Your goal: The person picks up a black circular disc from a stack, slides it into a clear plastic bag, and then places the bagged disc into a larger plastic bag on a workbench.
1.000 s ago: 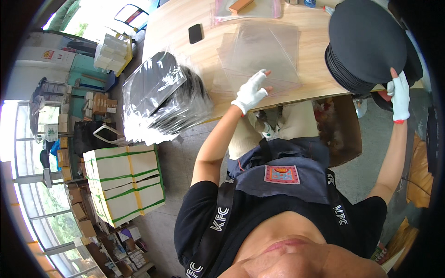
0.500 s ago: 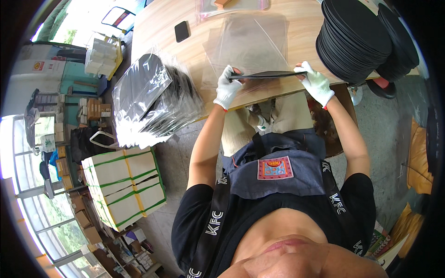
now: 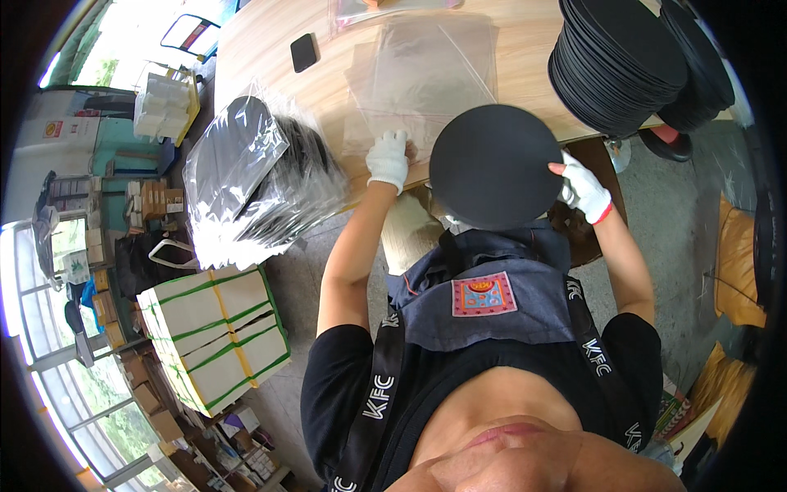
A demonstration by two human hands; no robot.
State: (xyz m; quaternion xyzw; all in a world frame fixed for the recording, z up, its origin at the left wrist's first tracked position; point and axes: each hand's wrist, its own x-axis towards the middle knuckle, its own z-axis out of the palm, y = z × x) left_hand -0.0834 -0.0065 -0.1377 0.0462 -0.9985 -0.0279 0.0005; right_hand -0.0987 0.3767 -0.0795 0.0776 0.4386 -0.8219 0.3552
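Note:
A thin, round black disc (image 3: 496, 166) is tilted with its broad face showing, above my lap at the table's near edge. My right hand (image 3: 584, 190), in a white glove with bare fingertips, pinches the disc's right rim. My left hand (image 3: 388, 160), gloved the same way, is away from the disc with its fingers curled at the near edge of some flat clear plastic bags (image 3: 434, 61). Whether a bag is between those fingers is hidden. To the left, a pile of clear-bagged black discs (image 3: 262, 176) leans over the table edge.
Tall stacks of bare black discs (image 3: 615, 70) stand at the table's right, near its edge. A black phone (image 3: 304, 53) lies at the far left of the wooden table (image 3: 254, 49). A white strapped box (image 3: 217, 336) stands on the floor to the left.
My left hand has let go of the disc and moved left to the bags. The disc, seen edge-on before, has turned its face into view in my right hand.

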